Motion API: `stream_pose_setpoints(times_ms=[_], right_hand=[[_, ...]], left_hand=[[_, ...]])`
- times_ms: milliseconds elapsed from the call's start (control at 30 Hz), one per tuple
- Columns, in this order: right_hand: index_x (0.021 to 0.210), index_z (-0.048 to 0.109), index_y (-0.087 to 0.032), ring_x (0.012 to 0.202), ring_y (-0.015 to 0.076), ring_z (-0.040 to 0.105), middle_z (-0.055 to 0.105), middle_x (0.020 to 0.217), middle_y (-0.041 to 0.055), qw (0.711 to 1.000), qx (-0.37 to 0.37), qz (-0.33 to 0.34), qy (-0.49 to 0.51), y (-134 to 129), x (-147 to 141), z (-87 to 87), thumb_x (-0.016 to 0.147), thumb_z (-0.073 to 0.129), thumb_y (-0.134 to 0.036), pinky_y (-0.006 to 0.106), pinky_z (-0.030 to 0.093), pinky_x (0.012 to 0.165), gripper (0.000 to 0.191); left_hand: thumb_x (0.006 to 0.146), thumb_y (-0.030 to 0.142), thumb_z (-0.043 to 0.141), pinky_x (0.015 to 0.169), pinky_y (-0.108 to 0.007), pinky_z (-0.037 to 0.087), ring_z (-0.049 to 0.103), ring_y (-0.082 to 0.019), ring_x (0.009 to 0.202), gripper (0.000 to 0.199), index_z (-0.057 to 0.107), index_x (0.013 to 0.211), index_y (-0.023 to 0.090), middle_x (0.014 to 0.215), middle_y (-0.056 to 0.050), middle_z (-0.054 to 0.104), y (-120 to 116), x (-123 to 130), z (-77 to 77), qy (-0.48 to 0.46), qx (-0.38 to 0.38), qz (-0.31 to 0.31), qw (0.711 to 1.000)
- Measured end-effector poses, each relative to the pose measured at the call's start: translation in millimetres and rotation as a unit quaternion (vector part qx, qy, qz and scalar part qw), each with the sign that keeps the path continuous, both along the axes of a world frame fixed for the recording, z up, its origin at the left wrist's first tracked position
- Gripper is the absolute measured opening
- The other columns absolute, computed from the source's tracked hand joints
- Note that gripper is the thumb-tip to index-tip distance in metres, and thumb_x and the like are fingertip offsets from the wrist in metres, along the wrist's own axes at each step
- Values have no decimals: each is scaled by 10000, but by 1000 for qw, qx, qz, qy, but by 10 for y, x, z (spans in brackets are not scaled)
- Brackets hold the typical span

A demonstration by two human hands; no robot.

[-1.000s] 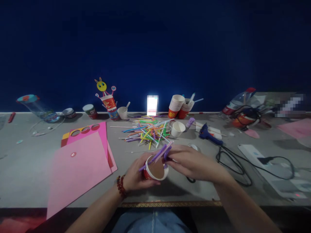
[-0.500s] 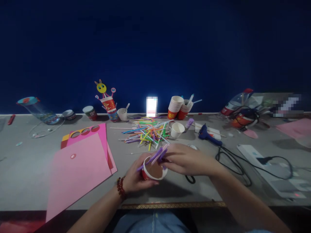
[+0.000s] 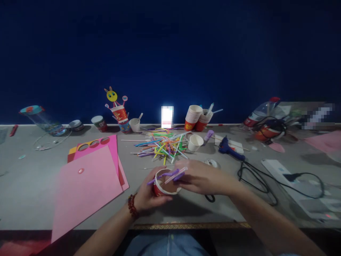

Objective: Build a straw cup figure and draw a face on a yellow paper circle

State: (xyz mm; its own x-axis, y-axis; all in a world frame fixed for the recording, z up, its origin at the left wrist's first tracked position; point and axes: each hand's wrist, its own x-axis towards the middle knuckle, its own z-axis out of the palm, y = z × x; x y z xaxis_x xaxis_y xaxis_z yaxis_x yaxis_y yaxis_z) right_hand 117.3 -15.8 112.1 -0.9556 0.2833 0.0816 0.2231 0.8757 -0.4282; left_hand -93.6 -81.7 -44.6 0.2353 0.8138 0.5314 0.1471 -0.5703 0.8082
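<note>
A red paper cup (image 3: 159, 189) with a white rim and brownish inside is tilted toward me near the table's front. My left hand (image 3: 147, 190) is wrapped around its left side. Purple and pale pink straws (image 3: 174, 175) lie across the cup's mouth. At the cup's right rim, my right hand (image 3: 190, 175) has its fingers closed on the straws; its fingertips are partly hidden. Behind the hands a pile of coloured straws (image 3: 162, 145) is spread on the table.
Pink paper sheets (image 3: 90, 185) lie at the left. A decorated cup figure (image 3: 119, 113), stacked cups (image 3: 193, 117) and a white cup (image 3: 195, 143) stand behind. At the right are a blue glue gun (image 3: 230, 151), its cable, a power strip (image 3: 290, 185) and a bottle (image 3: 259, 113).
The straws in my right hand have tipped from steep to nearly flat over the cup. The purple piece at the rim now lies further across the mouth.
</note>
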Motion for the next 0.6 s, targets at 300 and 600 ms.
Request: stream_pose_setpoints(times_ms=[300, 600], right_hand=[[827, 658, -164, 933, 206, 644, 697, 956, 87, 992, -50, -102, 56, 8, -5, -86, 1012, 499, -282, 306, 477, 828, 270], [821, 674, -183, 642, 158, 592, 668, 717, 12, 924, -131, -314, 176, -10, -55, -384, 869, 676, -508, 257, 448, 595, 328]], left_hand=[[703, 536, 822, 1101, -533, 412, 545, -357, 1259, 857, 478, 1403, 182, 1309, -161, 601, 7, 38, 39, -73, -67, 25, 995], [684, 528, 842, 1092, -527, 421, 559, -359, 1245, 874, 484, 1400, 177, 1328, -174, 588, 6, 81, 30, -49, -94, -1, 994]])
